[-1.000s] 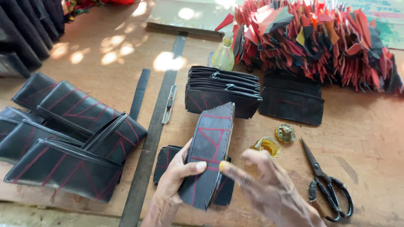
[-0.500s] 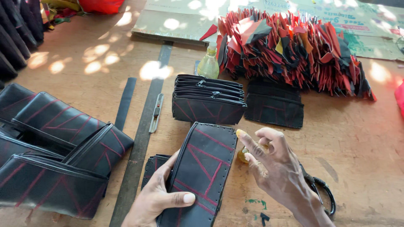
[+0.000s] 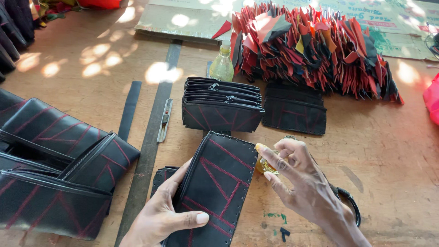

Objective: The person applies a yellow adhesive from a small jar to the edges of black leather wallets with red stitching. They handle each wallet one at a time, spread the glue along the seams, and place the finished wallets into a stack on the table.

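Pinning the black pouch (image 3: 215, 187) lengthwise, left hand (image 3: 162, 215) clamps its edge; right hand (image 3: 297, 178), fingers loosely spread and empty, hovers just right of it

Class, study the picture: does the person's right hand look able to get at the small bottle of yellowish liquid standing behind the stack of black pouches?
Probably yes. The right hand hovers free, and the bottle stands upright beyond the low stack of pouches, which it would only have to pass over.
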`<action>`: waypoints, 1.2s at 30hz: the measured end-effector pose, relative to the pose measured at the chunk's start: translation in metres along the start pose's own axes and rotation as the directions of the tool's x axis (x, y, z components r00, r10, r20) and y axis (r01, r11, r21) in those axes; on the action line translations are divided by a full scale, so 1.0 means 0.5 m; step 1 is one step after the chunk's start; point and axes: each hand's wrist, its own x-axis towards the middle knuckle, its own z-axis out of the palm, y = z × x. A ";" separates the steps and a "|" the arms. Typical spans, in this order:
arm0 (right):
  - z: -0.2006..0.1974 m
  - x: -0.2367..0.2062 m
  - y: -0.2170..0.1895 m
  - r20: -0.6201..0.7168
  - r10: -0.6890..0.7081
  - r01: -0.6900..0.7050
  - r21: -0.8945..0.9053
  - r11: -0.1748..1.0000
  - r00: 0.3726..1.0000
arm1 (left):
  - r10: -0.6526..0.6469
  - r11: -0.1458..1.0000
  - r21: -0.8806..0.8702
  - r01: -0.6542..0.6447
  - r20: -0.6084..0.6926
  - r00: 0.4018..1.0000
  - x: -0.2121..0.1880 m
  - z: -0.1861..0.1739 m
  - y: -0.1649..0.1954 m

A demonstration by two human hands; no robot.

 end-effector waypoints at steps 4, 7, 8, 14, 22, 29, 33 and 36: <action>-0.009 -0.018 -0.004 -0.046 -0.151 0.154 0.063 0.986 0.987 | 0.015 1.000 -0.007 -0.015 -0.006 1.000 0.000 -0.001 0.001; -0.026 -0.037 -0.014 0.150 -0.197 0.139 0.329 0.934 0.969 | 0.042 0.999 0.005 -0.042 -0.018 0.999 0.003 0.000 0.003; -0.030 -0.038 -0.017 0.106 -0.172 0.129 0.329 0.935 0.979 | 0.058 0.998 0.015 -0.058 -0.016 0.998 0.004 0.001 0.004; -0.036 0.008 -0.032 0.269 0.056 -0.117 0.218 0.969 0.962 | 0.032 0.998 -0.057 -0.033 -0.003 0.999 0.004 0.007 0.004; -0.035 -0.014 -0.055 0.447 0.009 -0.130 0.240 0.962 0.894 | 0.062 0.989 0.142 -0.048 -0.098 0.993 0.009 0.001 0.009; -0.047 -0.054 -0.049 0.514 -0.095 -0.090 0.323 0.942 0.853 | 0.102 0.994 0.051 -0.100 -0.034 0.994 0.014 0.005 0.011; -0.044 -0.015 -0.040 0.321 0.033 -0.117 0.248 0.962 0.947 | 0.095 0.995 0.034 -0.095 -0.008 0.995 0.014 0.006 0.009; -0.028 -0.014 -0.035 0.371 0.032 -0.136 0.256 0.957 0.928 | 0.136 0.989 0.060 -0.135 -0.018 0.990 0.014 0.005 0.007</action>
